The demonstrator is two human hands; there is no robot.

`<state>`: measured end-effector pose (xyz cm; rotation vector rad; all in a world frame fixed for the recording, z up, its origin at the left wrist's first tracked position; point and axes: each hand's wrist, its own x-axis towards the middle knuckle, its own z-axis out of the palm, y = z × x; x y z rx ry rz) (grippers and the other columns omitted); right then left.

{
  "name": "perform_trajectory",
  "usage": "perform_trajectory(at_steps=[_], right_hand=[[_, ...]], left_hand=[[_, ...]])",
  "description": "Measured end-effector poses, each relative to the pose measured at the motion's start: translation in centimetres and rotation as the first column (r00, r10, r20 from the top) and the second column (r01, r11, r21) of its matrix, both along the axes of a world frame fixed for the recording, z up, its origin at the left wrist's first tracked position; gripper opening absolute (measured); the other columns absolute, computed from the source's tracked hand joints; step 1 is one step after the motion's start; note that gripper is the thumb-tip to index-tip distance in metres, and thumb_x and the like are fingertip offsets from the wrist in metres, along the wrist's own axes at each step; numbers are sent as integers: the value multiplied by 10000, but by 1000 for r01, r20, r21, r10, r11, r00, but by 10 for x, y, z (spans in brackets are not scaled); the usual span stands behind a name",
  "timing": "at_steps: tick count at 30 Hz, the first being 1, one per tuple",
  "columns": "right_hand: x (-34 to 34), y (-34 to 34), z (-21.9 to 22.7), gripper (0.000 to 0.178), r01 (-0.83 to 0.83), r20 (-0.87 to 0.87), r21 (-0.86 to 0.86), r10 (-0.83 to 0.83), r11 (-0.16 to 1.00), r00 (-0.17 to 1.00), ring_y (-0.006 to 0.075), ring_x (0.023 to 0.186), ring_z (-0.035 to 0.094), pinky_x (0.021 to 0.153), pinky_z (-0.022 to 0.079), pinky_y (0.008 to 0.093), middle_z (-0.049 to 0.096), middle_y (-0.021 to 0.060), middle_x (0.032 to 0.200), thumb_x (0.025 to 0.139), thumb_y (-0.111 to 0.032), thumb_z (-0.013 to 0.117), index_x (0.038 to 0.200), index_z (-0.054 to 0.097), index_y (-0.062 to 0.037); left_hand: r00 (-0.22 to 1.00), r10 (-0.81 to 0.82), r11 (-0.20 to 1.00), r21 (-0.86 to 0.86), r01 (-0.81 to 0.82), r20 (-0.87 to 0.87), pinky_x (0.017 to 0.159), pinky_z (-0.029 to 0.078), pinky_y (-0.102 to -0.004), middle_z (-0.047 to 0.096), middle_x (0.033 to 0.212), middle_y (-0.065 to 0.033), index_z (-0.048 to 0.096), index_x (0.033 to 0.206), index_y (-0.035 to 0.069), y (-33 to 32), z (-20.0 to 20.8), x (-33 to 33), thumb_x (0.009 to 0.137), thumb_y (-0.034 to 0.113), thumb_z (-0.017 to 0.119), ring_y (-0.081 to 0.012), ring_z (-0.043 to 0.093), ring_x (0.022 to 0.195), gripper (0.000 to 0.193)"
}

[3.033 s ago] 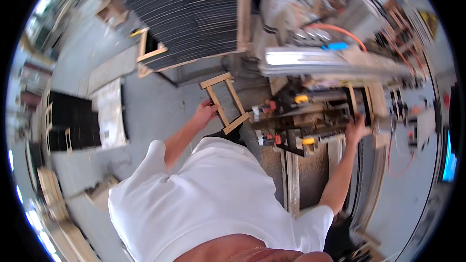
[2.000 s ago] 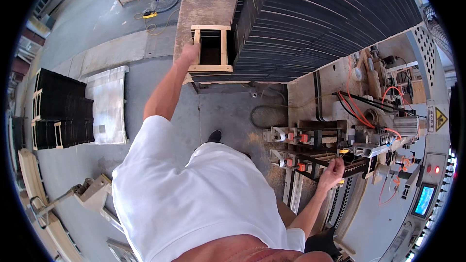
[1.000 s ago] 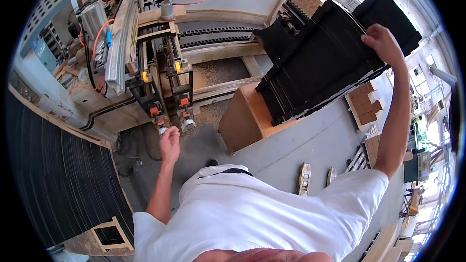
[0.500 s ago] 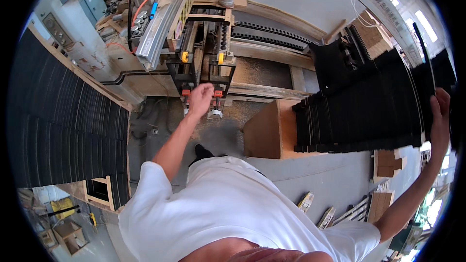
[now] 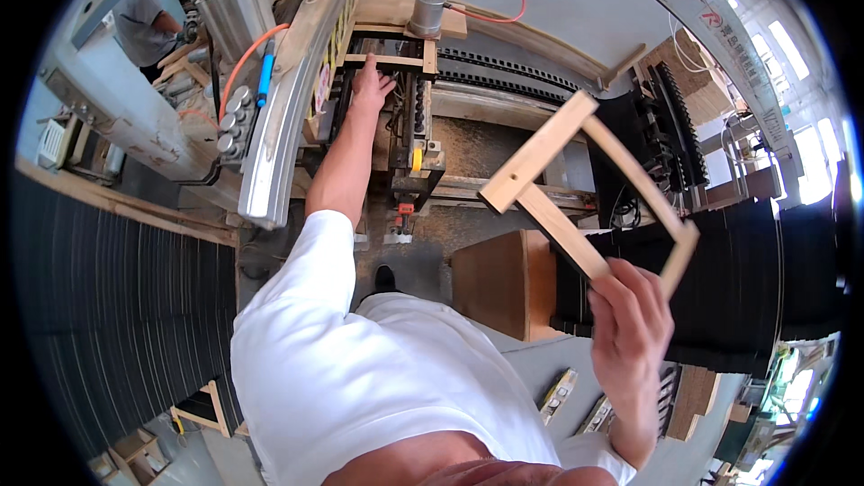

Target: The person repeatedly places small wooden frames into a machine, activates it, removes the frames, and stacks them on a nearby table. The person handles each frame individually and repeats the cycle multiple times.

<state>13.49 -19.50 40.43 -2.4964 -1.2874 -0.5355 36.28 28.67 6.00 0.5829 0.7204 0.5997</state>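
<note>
My right hand (image 5: 633,319) grips a rectangular wooden frame (image 5: 551,157) by one corner region and holds it tilted in the air, over the right-hand stack. The frame has pale bare wood faces, and a dark edge shows on its short near bar. My left hand (image 5: 369,88) reaches forward into the machine (image 5: 430,13). Its fingers are apart, and the index fingertip touches or lies just over the wooden bar of another frame (image 5: 409,63) seated there. Part of that frame is hidden by the hand.
Tall stacks of black-edged pieces stand at the left (image 5: 117,297) and right (image 5: 720,288). A brown wooden box (image 5: 490,283) sits beside the right stack. A metal beam (image 5: 279,148) with a red air hose runs left of my arm. Another person (image 5: 148,22) is at the far left.
My right hand has come inward from the far-right stack and now holds the wooden frame in front of me. My left hand has moved forward, from the machine's near end to the seated frame.
</note>
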Motion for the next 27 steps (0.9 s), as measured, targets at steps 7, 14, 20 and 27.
perform_trajectory(at_steps=[7,14,20,27], right_hand=[[100,72,-82,167,-120,-116,102,132,987,984,298,870,606,749,503,378,649,106,947,748,23,671,898,629,-37],[198,191,-178,136,-416,-146,170,440,893,886,296,851,592,762,493,382,659,77,933,762,-21,664,891,643,-60],[236,282,-242,135,-542,-261,131,556,830,789,318,885,583,790,473,407,655,89,897,773,-74,667,904,635,-61],[256,291,-259,234,-598,-267,113,603,794,751,335,828,613,746,478,421,640,124,818,723,-122,726,894,580,-61]], left_hand=[[991,99,993,-70,-93,86,889,538,-522,421,1300,-216,392,1308,-15,-3,-3,2,917,197,605,-390,440,1210,494],[952,-97,993,-37,112,290,900,530,-420,583,1069,-127,524,1132,4,-61,-12,-89,909,129,580,-279,593,1009,261],[921,-100,995,17,102,375,965,472,-438,619,1063,-106,554,1090,9,-76,-14,-125,868,17,517,-254,598,1014,225],[910,-6,1000,-16,14,415,957,465,-415,610,1111,-99,522,1163,42,-84,-11,-114,937,88,512,-243,583,1053,231]])
